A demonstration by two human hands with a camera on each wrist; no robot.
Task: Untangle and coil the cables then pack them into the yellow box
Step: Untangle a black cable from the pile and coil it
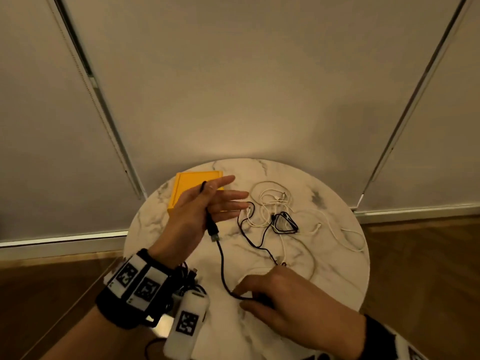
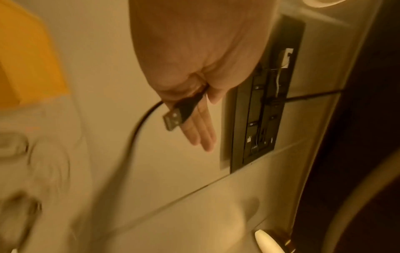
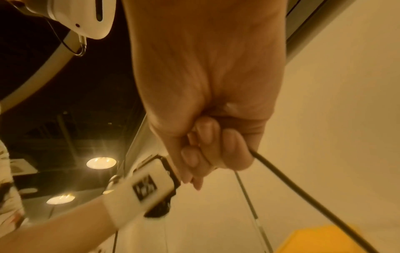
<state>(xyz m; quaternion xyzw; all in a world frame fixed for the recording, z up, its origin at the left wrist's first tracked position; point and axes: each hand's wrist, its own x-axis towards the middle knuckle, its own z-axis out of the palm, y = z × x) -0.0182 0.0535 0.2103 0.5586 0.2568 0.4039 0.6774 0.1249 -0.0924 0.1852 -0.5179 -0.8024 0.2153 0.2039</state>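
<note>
On the round marble table (image 1: 324, 281), my left hand (image 1: 207, 196) is raised with straight fingers. Its thumb pins a black cable (image 1: 222, 261) against the palm, and the cable's USB plug (image 1: 214, 233) (image 2: 174, 119) hangs below. My left hand (image 2: 194, 71) fills the top of the left wrist view. My right hand (image 1: 259, 294) (image 3: 205, 154), near the front edge, grips the same black cable (image 3: 303, 193) in curled fingers. The yellow box (image 1: 187, 185) (image 3: 324, 239) lies behind my left hand. A tangle of white cables (image 1: 272, 201) and a small black coil (image 1: 284, 223) lie right of it.
A pale wall with vertical rails stands just behind the table. Wooden floor (image 1: 415, 255) surrounds it. A white cable (image 1: 348, 237) trails toward the table's right edge. The left wrist view shows a black wall panel (image 2: 259, 111).
</note>
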